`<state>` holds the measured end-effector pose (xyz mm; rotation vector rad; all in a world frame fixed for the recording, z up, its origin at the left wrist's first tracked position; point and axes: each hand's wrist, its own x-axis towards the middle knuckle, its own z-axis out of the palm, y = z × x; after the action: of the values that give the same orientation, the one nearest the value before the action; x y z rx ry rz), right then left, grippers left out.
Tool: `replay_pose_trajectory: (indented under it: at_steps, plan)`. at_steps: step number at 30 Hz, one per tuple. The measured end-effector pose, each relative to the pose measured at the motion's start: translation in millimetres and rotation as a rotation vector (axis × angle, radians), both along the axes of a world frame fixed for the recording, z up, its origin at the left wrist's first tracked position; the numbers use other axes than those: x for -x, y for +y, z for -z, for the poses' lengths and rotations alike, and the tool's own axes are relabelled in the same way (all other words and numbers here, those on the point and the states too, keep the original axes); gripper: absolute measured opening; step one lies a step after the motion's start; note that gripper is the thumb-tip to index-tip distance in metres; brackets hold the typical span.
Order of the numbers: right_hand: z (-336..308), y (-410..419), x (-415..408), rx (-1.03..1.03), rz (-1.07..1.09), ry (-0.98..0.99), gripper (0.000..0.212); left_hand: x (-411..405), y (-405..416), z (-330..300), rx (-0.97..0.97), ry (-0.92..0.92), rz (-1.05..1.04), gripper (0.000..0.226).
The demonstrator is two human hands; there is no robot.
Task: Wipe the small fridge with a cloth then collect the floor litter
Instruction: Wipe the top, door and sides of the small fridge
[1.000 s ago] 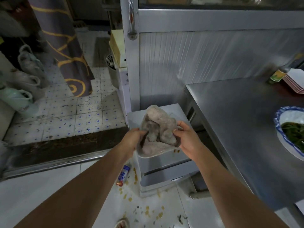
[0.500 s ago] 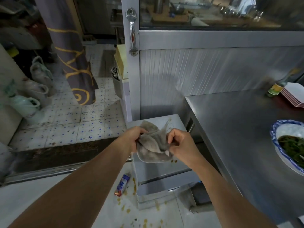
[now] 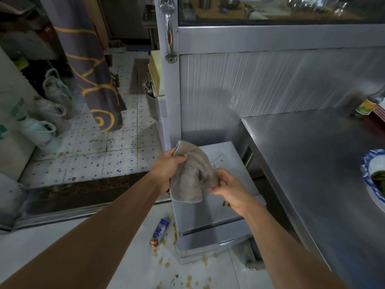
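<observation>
Grey terry cloth (image 3: 192,176), nubbly and limp, hangs bunched over the top of the small fridge (image 3: 210,213). Left hand (image 3: 168,168) grips its upper corner, fingers curled tight round the fabric. Right hand (image 3: 230,189) pinches the right edge between thumb and curled fingers. Fridge: boxy, pale smooth metal, brown drips on its top and front. On the white floor just left of it lies a crumpled blue-white wrapper (image 3: 160,232) among yellow-brown crumbs (image 3: 188,281). To the right, a brushed steel counter (image 3: 312,163) carries a blue-rimmed bowl (image 3: 369,163) of greens. Behind stands a ribbed metal cabinet (image 3: 250,80) with a chrome handle (image 3: 169,30).
</observation>
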<state>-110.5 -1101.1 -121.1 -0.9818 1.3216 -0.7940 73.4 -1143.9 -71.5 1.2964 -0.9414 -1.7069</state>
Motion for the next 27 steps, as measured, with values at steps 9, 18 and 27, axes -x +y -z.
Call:
replay_pose_trajectory:
  at_steps: [9,18,27]
  plan:
    - [-17,-14,7,-0.089,0.158,-0.411,0.02,-22,-29,11,-0.323,0.384,-0.069,0.041]
    - [-31,-33,-9,0.026,0.237,-0.168,0.016,-11,3,53,-0.434,0.456,-0.015,0.044]
    - [-28,-32,-2,0.188,0.088,0.059,0.059,-20,-10,34,-0.082,-0.067,0.071,0.053]
